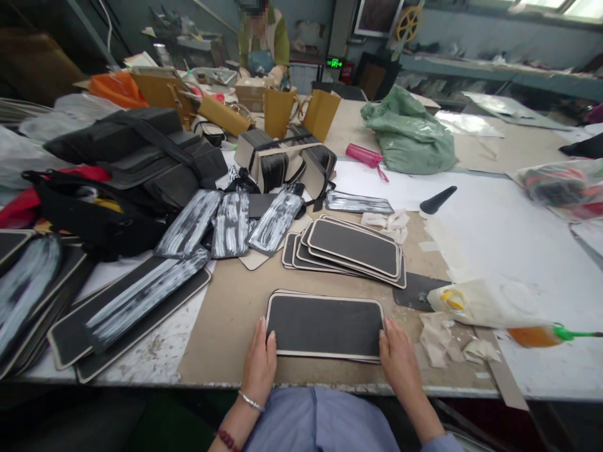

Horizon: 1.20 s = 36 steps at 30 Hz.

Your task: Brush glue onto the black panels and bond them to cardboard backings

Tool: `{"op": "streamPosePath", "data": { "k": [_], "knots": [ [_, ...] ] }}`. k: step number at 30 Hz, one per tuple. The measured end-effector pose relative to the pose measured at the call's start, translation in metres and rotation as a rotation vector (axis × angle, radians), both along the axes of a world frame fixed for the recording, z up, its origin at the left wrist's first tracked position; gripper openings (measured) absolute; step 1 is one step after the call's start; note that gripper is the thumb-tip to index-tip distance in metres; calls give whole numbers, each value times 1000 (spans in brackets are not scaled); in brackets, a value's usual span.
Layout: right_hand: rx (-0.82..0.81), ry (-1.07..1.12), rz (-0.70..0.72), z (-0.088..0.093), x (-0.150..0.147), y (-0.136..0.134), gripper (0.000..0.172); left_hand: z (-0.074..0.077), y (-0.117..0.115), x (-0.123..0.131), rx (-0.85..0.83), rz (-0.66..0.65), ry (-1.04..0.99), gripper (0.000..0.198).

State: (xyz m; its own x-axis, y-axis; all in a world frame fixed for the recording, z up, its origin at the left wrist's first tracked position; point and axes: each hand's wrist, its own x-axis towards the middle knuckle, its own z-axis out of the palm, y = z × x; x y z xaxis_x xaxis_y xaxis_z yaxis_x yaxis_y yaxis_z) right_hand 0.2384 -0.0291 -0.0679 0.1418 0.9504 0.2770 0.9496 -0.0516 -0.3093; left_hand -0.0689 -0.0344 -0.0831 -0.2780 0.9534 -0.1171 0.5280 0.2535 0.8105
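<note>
A black rectangular panel with a pale border [325, 326] lies flat on brown card at the table's near edge, on top of at least one more like it. My left hand [260, 361] rests flat against the panel's left end, fingers stretched out. My right hand [398, 358] lies flat against its right end, fingers together and extended. Neither hand grips anything. Just beyond, a fanned stack of the same panels [353, 248] sits on the table.
Glue-streaked black strips [230, 223] and long panels [136, 301] lie to the left, beside black bags [141, 163]. A plastic bag with a brush [494, 307] and paper scraps are at the right. A green sack [409, 135] and a person working [262, 41] are farther back.
</note>
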Motion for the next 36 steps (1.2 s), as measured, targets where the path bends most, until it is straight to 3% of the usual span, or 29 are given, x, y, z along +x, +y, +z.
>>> {"op": "streamPosePath", "data": {
  "k": [5,8,13,17,21,23,26,30,36],
  "knots": [
    [-108,301,-250,37,-15,8,42,17,6,-6,13,80,-76,37],
    [-158,452,-267,51,-20,13,39,29,13,-9,13,134,-117,30],
    [-296,563,-89,41,-13,14,33,41,26,-15,-120,178,-420,28],
    [-346,608,-118,29,-8,13,32,59,34,-20,-145,86,-611,28],
    [-344,594,-159,24,-10,12,34,79,42,-19,-313,-11,-999,26],
    [-333,591,-162,24,-12,11,34,82,47,-15,-409,12,-1163,27],
    [-277,552,-183,30,-15,8,34,74,51,-8,-502,129,-1205,25],
    [-207,449,-196,59,-16,4,33,61,50,-3,-515,210,-1170,20],
    [-39,238,-155,133,-20,8,36,58,46,-1,-428,108,-1181,32]
  ]
}}
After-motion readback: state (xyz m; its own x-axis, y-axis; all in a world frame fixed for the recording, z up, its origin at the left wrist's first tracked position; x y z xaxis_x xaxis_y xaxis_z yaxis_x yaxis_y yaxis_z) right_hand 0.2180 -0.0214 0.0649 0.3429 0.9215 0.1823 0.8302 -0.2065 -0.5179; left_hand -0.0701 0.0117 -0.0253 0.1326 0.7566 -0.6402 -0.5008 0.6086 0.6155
